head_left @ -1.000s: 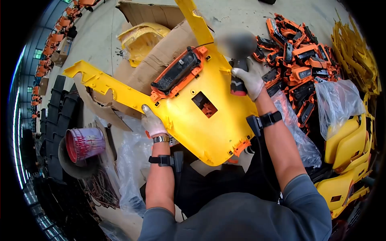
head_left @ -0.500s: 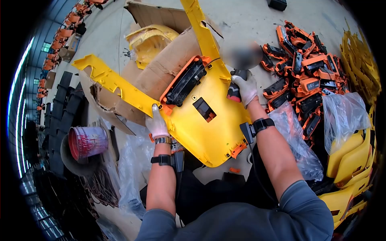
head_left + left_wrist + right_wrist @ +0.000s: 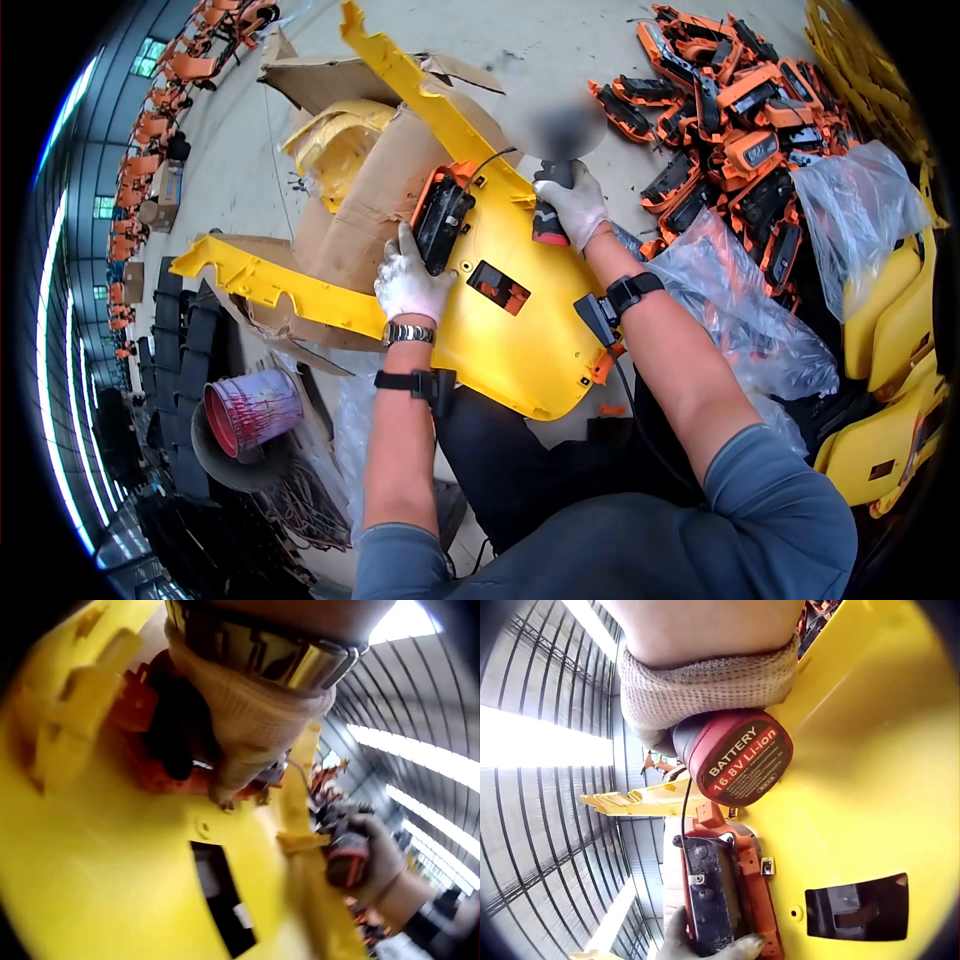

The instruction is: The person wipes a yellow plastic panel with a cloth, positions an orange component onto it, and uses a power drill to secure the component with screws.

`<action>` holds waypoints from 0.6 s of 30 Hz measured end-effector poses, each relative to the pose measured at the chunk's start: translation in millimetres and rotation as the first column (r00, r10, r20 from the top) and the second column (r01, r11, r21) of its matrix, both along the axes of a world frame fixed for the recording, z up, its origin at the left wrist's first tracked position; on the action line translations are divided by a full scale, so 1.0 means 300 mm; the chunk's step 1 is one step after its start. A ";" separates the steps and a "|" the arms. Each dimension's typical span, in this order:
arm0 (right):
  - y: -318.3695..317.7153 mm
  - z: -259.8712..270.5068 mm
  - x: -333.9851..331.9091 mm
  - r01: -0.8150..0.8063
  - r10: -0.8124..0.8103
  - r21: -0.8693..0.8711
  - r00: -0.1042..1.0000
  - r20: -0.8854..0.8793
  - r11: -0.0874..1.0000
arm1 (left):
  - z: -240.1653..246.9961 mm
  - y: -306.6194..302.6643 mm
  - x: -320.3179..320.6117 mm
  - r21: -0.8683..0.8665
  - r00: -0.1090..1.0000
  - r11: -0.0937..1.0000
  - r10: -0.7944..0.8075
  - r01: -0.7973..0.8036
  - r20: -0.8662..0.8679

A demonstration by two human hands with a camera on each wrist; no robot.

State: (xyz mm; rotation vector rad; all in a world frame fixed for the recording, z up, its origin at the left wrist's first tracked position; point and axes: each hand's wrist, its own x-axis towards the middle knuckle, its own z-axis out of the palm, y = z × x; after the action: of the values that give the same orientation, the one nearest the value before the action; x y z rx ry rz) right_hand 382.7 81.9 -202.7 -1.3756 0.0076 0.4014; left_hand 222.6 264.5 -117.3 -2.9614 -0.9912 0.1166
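Observation:
A large yellow panel (image 3: pixel 520 320) with two long arms and a rectangular cutout lies across the lap. Near its upper edge sits a black lamp-like unit in an orange frame (image 3: pixel 440 215). My gloved left hand (image 3: pixel 412 285) grips the lower end of this unit; the right wrist view shows fingers (image 3: pixel 742 946) and thumb around the black housing (image 3: pixel 712 889). With my gloved right hand (image 3: pixel 578 205) I hold a cordless tool (image 3: pixel 549 225) by its handle, at the panel's right edge. Its red battery base (image 3: pixel 741 757) faces the right wrist camera. The tool's front end is blurred.
Behind the panel stands an open cardboard box (image 3: pixel 350 190) with a wrapped yellow part (image 3: pixel 345 145). A pile of orange-black units (image 3: pixel 735 110), clear plastic (image 3: pixel 745 310) and stacked yellow panels (image 3: pixel 880 440) lie right. At left is a paint-stained bucket (image 3: pixel 262 405).
My left hand has moved from the panel's left edge onto the orange-black unit, which now sits more upright in view. The right hand still holds the tool. The head view has shifted.

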 end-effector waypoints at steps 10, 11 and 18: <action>-0.004 0.053 0.001 0.013 -0.013 0.002 0.999 -0.050 1.000 | 0.002 0.097 0.009 -0.085 0.985 0.983 -0.165 0.160 -0.051; 0.000 0.033 0.007 0.011 -0.011 -0.004 1.000 -0.024 1.000 | 0.000 0.097 0.006 -0.064 0.985 0.985 -0.161 0.157 -0.057; -0.003 0.040 0.007 -0.008 0.007 -0.054 1.000 -0.021 0.999 | -0.019 0.088 0.036 0.042 0.977 0.990 -0.126 0.136 -0.174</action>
State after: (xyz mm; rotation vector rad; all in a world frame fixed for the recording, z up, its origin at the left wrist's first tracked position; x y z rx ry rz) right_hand 384.8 80.9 -190.7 -1.4246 0.0306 0.4246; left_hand 233.3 290.9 -123.0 -2.8976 -0.7645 0.3299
